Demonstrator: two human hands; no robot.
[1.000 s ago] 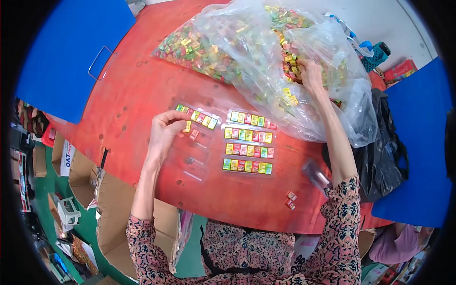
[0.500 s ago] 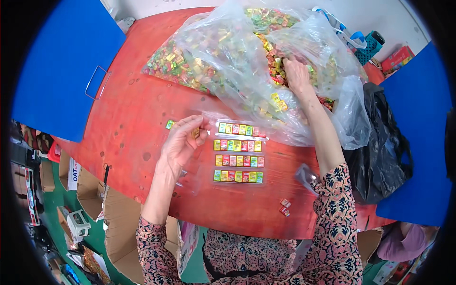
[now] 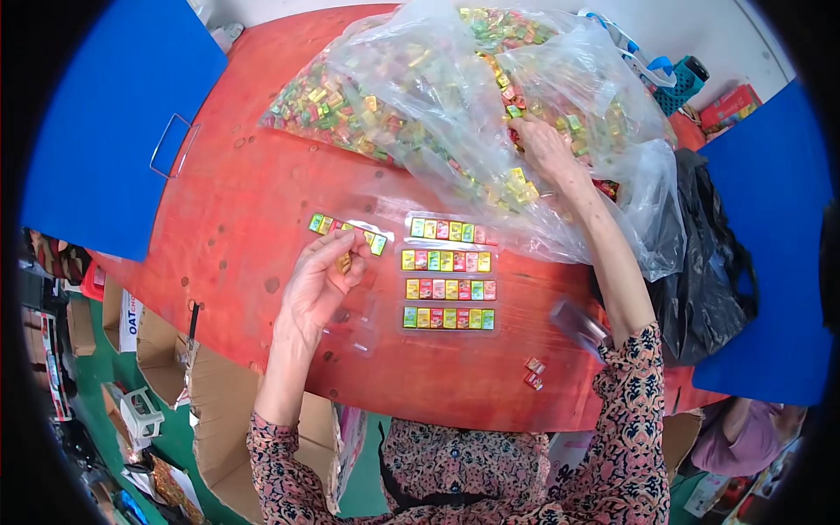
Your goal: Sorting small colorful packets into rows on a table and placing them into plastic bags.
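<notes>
Left hand (image 3: pixel 317 278) pinching one gold piece (image 3: pixel 344 263), right hand (image 3: pixel 544 147), grip unclear, four rows (image 3: pixel 450 290) between

- Two hands (image 3: pixel 319 280) are working near the centre of the frame
- Four rows of sweets (image 3: pixel 449 318) are lying at the centre
- Two loose sweets (image 3: pixel 534 381) are lying lower right
- Two blue panels (image 3: pixel 114 131) are showing, far left and far right
- One black bag (image 3: pixel 713 267) is sitting at right

Dark lettering stands on a white box panel (image 3: pixel 131 322) left of the red table (image 3: pixel 227 236), while the small packets (image 3: pixel 451 290) on it bear illegible print.
</notes>
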